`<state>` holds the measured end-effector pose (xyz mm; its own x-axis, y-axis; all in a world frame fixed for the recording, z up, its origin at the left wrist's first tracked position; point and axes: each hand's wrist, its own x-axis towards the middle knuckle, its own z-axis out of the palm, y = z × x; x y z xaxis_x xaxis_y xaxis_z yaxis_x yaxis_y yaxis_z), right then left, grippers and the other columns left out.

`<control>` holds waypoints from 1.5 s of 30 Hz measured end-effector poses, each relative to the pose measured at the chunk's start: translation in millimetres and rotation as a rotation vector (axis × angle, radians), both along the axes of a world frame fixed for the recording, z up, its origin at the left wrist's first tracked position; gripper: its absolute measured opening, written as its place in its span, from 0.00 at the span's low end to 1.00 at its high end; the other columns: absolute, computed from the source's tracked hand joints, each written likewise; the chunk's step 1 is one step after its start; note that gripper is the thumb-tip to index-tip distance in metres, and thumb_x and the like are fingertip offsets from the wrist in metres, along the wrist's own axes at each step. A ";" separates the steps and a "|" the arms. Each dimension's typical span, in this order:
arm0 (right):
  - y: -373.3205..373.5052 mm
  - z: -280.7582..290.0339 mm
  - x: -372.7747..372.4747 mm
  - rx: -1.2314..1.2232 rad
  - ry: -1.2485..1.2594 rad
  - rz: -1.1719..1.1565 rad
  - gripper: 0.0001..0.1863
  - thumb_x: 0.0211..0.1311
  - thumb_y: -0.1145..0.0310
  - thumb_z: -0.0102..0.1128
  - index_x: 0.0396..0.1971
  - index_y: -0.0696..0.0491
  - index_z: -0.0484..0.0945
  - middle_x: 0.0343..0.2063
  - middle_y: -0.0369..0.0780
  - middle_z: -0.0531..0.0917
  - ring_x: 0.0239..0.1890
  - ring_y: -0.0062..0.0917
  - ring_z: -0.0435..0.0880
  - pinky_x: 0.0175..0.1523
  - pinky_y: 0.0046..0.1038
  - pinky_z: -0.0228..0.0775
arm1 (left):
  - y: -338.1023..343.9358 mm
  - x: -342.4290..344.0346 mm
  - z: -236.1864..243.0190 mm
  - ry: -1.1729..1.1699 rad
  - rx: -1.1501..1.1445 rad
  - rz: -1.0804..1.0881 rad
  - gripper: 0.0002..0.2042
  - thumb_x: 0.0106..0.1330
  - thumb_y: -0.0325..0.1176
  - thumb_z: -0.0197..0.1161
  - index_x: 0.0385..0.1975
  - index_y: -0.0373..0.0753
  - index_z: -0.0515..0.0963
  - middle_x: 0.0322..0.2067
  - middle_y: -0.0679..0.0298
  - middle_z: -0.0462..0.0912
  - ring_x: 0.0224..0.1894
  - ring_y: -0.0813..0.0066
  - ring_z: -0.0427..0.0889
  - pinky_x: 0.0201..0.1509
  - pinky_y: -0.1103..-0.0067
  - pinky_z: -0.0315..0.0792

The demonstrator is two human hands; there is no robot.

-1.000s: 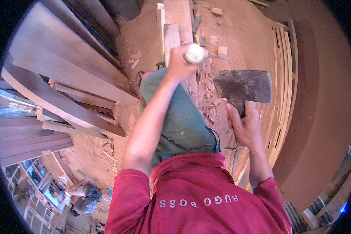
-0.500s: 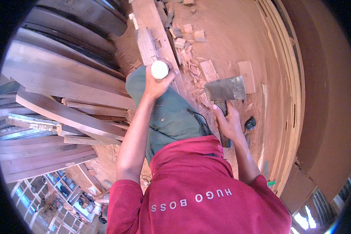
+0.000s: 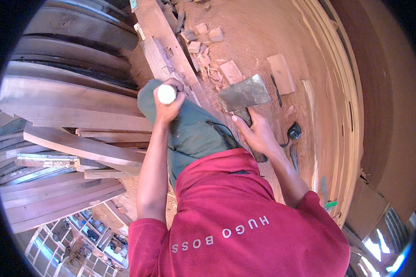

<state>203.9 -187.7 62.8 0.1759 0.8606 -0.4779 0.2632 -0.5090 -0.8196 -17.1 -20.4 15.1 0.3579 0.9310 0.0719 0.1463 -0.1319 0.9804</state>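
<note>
Far L: stack of wide planks (image 3: 64, 92), edges reaching nearly to the knee. L hand (image 3: 171, 105) — closed round a pale round-ended handle (image 3: 166, 94), seen almost end-on; the lower end is hidden, so can't tell if it touches the wood. Fist is above the green trouser leg (image 3: 194, 129) in view. Just past the knee: long timber (image 3: 165, 34), running away up-left, w/ a shorter, roughened piece (image 3: 155, 60) alongside its L edge. R of that, wood chips (image 3: 211, 71) and small blocks (image 3: 216, 34) on the dusty ground. R hand (image 3: 258, 133) — wrapped round the grip of a broad-headed tool (image 3: 244, 93), thumb along the handle; head approx. level w/ the L fist in view, well apart from it. Changed in last ½ s: view swung, timber slants more; tool head was lower rel. to the L fist, now up level. Both grips unchanged. Meaning, as I judge it: no blow landing this instant, work prob. between strokes. Farther R: flat offcut (image 3: 281, 74), small black roundish item (image 3: 294, 131), then long boards (image 3: 351, 92) at the edge.
</note>
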 end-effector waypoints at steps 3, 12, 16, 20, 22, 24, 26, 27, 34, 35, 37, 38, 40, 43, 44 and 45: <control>0.0 6.7 -0.1 -0.007 -0.001 0.016 0.26 0.65 0.54 0.57 0.46 0.66 0.73 0.33 0.59 0.81 0.37 0.51 0.83 0.45 0.42 0.72 | -7.4 -3.4 -1.9 -0.011 0.042 0.006 0.05 0.46 0.19 0.59 0.22 0.35 0.72 0.24 0.68 0.74 0.28 0.80 0.72 0.36 0.82 0.67; -22.2 27.7 -22.2 0.794 -0.263 0.311 0.24 0.59 0.56 0.62 0.49 0.57 0.73 0.31 0.49 0.82 0.29 0.42 0.84 0.35 0.39 0.75 | -41.9 -6.9 -1.9 0.144 0.134 -0.041 0.05 0.52 0.21 0.63 0.27 0.35 0.73 0.25 0.63 0.76 0.30 0.74 0.75 0.38 0.78 0.71; -11.1 43.2 -40.1 0.715 -0.296 0.502 0.25 0.55 0.59 0.64 0.52 0.51 0.72 0.30 0.43 0.80 0.29 0.38 0.84 0.31 0.38 0.77 | -52.5 -3.1 -3.2 0.150 0.230 -0.075 0.06 0.51 0.22 0.63 0.27 0.35 0.73 0.27 0.59 0.77 0.30 0.68 0.77 0.39 0.75 0.72; -11.3 47.0 -40.6 0.480 -0.455 0.530 0.28 0.52 0.59 0.66 0.53 0.49 0.71 0.27 0.41 0.78 0.27 0.38 0.83 0.27 0.38 0.75 | -57.8 0.8 2.2 0.184 0.217 -0.051 0.06 0.51 0.22 0.63 0.27 0.35 0.73 0.27 0.59 0.78 0.31 0.67 0.78 0.39 0.74 0.72; -16.2 50.2 -37.9 0.618 -0.346 0.482 0.27 0.51 0.60 0.66 0.52 0.50 0.71 0.27 0.42 0.79 0.27 0.39 0.83 0.26 0.39 0.75 | -60.6 -0.3 3.9 0.209 0.225 -0.041 0.06 0.51 0.22 0.63 0.27 0.34 0.73 0.27 0.58 0.78 0.30 0.66 0.78 0.39 0.74 0.73; -19.9 54.1 -31.5 0.788 -0.228 0.541 0.24 0.55 0.60 0.63 0.51 0.50 0.71 0.27 0.43 0.79 0.27 0.39 0.83 0.28 0.38 0.76 | -60.2 -0.8 3.3 0.256 0.282 -0.079 0.07 0.51 0.22 0.64 0.27 0.34 0.74 0.27 0.58 0.78 0.31 0.65 0.78 0.39 0.73 0.73; -19.4 47.1 -34.1 0.717 -0.275 0.575 0.23 0.57 0.60 0.62 0.51 0.50 0.71 0.26 0.43 0.79 0.27 0.39 0.84 0.29 0.38 0.77 | -63.7 -2.2 2.4 0.280 0.275 -0.086 0.07 0.50 0.22 0.65 0.28 0.35 0.74 0.27 0.58 0.78 0.31 0.64 0.79 0.40 0.72 0.74; -16.6 34.1 -37.5 0.562 -0.394 0.572 0.23 0.57 0.59 0.62 0.51 0.50 0.72 0.27 0.43 0.79 0.28 0.39 0.84 0.30 0.38 0.77 | -64.9 0.9 1.9 0.271 0.249 -0.080 0.07 0.50 0.22 0.65 0.28 0.35 0.74 0.27 0.58 0.78 0.32 0.63 0.79 0.40 0.71 0.74; -27.1 44.2 -41.7 0.917 -0.224 0.452 0.29 0.44 0.66 0.66 0.50 0.57 0.72 0.28 0.42 0.78 0.26 0.37 0.82 0.31 0.38 0.76 | -63.6 -1.6 -0.2 0.312 0.299 -0.076 0.08 0.50 0.22 0.65 0.28 0.36 0.74 0.28 0.58 0.78 0.33 0.62 0.80 0.41 0.71 0.74; -21.7 40.2 -37.5 1.022 -0.155 0.465 0.29 0.45 0.66 0.65 0.51 0.56 0.72 0.28 0.43 0.78 0.27 0.38 0.82 0.31 0.38 0.76 | -63.5 -2.3 0.2 0.338 0.304 -0.085 0.08 0.50 0.22 0.65 0.28 0.36 0.74 0.28 0.58 0.78 0.33 0.62 0.80 0.41 0.71 0.74; -16.2 27.5 -34.1 0.883 -0.194 0.493 0.28 0.46 0.66 0.65 0.51 0.56 0.72 0.29 0.45 0.79 0.27 0.39 0.82 0.31 0.39 0.76 | -67.1 -2.9 2.7 0.315 0.273 -0.093 0.07 0.50 0.23 0.65 0.28 0.36 0.74 0.28 0.58 0.78 0.33 0.61 0.79 0.41 0.71 0.74; -15.3 10.3 -35.0 0.652 -0.308 0.505 0.28 0.46 0.66 0.66 0.51 0.56 0.72 0.29 0.45 0.79 0.28 0.39 0.82 0.31 0.39 0.76 | -64.4 -0.9 5.4 0.297 0.270 -0.095 0.07 0.50 0.23 0.65 0.28 0.36 0.74 0.28 0.58 0.78 0.33 0.60 0.79 0.41 0.71 0.74; -9.2 15.1 -35.7 0.471 -0.403 0.500 0.28 0.46 0.65 0.67 0.50 0.56 0.72 0.29 0.46 0.79 0.28 0.40 0.82 0.31 0.39 0.76 | -61.2 -3.2 10.2 0.386 0.277 -0.115 0.07 0.50 0.24 0.65 0.27 0.35 0.74 0.29 0.57 0.79 0.33 0.58 0.80 0.41 0.70 0.74; -22.0 37.4 -41.4 0.771 -0.337 0.396 0.25 0.48 0.65 0.66 0.48 0.56 0.74 0.28 0.47 0.79 0.27 0.41 0.82 0.29 0.38 0.75 | -63.5 1.4 12.8 0.338 0.267 -0.105 0.08 0.50 0.25 0.65 0.28 0.35 0.74 0.30 0.56 0.79 0.35 0.56 0.80 0.41 0.69 0.73; -24.4 46.5 -41.2 0.884 -0.243 0.479 0.24 0.49 0.64 0.66 0.46 0.56 0.75 0.29 0.46 0.79 0.28 0.40 0.83 0.29 0.38 0.76 | -60.6 1.0 9.7 0.366 0.287 -0.103 0.08 0.50 0.25 0.65 0.28 0.35 0.74 0.30 0.56 0.79 0.35 0.56 0.79 0.42 0.69 0.73; -23.3 39.2 -39.2 0.994 -0.196 0.508 0.25 0.50 0.61 0.67 0.47 0.54 0.74 0.29 0.44 0.79 0.28 0.39 0.83 0.29 0.38 0.76 | -59.0 2.5 7.6 0.392 0.303 -0.112 0.08 0.50 0.25 0.65 0.28 0.35 0.74 0.30 0.56 0.79 0.35 0.56 0.79 0.42 0.69 0.73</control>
